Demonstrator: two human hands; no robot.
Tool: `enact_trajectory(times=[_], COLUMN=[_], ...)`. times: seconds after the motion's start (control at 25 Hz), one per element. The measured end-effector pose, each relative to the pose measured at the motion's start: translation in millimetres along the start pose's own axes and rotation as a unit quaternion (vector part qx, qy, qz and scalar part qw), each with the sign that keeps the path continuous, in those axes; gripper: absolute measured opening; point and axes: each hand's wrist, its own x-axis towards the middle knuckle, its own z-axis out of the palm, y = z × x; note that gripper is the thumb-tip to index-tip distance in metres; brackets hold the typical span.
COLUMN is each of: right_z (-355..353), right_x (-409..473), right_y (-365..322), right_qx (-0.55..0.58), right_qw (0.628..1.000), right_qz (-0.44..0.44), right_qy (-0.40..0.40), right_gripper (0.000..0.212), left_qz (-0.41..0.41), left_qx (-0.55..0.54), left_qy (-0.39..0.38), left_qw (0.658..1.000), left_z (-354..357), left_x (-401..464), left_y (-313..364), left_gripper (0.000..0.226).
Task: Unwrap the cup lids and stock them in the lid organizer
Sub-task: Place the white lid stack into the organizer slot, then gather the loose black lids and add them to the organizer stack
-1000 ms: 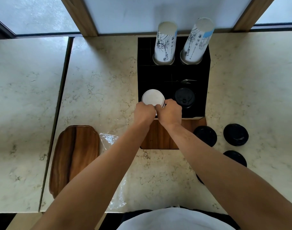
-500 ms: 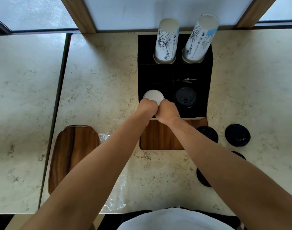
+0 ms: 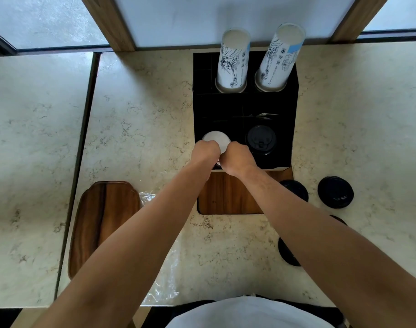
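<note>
We have both hands at the near-left slot of the black lid organizer [image 3: 293, 129], the left hand [image 3: 205, 151] and the right hand [image 3: 237, 157] curled side by side, knuckles up. The fingers of both are bent under and seem to grip the white lid stack [image 3: 216, 139] from its near side, but the fingertips themselves are hidden, so we cannot tell exactly what they pinch. The white stack sits just beyond our fingers, its top showing in the slot.

We judge the task to be about midway. To the right of our fingers, a black lid stack [image 3: 260, 140] already stands in the neighbouring slot. The white stack looks nearly seated and may only need settling down.

Several loose black lids [image 3: 335, 192] lie on the desk [image 3: 136, 119], behind and to the right of our fingers, well apart from the organizer, and those are not yet stocked. Clear plastic wrap [image 3: 163, 284] lies on the desk behind and left of our fingers, beside a wooden tray [image 3: 102, 221]. Beyond our fingers, two paper cup stacks [image 3: 233, 61] stand in the far slots.
</note>
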Motion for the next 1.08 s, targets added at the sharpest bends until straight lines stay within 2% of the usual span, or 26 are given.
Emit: enact_trajectory(times=[0.16, 0.24, 0.32, 0.4, 0.52, 0.68, 1.08], right_z=[-3.3, -5.2, -5.3, -4.3, 0.6, 9.2, 35.4], right_x=[-5.8, -11.1, -20.3, -31.8, -49.1, -73.1, -130.7], right_y=[2.1, 7.7, 15.4, 21.8, 30.2, 43.5, 92.0], right_qx=[0.010, 0.026, 0.042, 0.059, 0.071, 0.078, 0.086], right_qw=[1.000, 0.999, 0.993, 0.984, 0.979, 0.980, 0.979], right_qz=[-0.004, -0.016, -0.049, -0.098, -0.149, -0.146, -0.090], right_qy=[0.011, 0.042, 0.100, 0.140, 0.124, 0.108, 0.160], right_gripper=[0.026, 0.027, 0.028, 0.034, 0.045, 0.050, 0.041], left_qz=[0.003, 0.014, 0.083, 0.204, 0.301, 0.323, 0.298], left_qx=[0.001, -0.008, 0.005, 0.060, 0.114, 0.140, 0.174], left_qy=[0.027, 0.027, 0.015, 0.028, 0.042, 0.023, -0.034], left_qw=[1.000, 0.999, 0.996, 0.977, 0.946, 0.936, 0.938], left_z=[-3.6, -8.6, -18.1, -32.5, -52.2, -70.0, -69.1], left_x=[-3.4, -11.5, -23.0, -37.1, -55.2, -76.1, -118.9], left_y=[-0.4, -5.5, -19.0, -33.3, -49.1, -70.6, -124.4], left_gripper=[0.044, 0.043, 0.042, 0.048, 0.055, 0.053, 0.042])
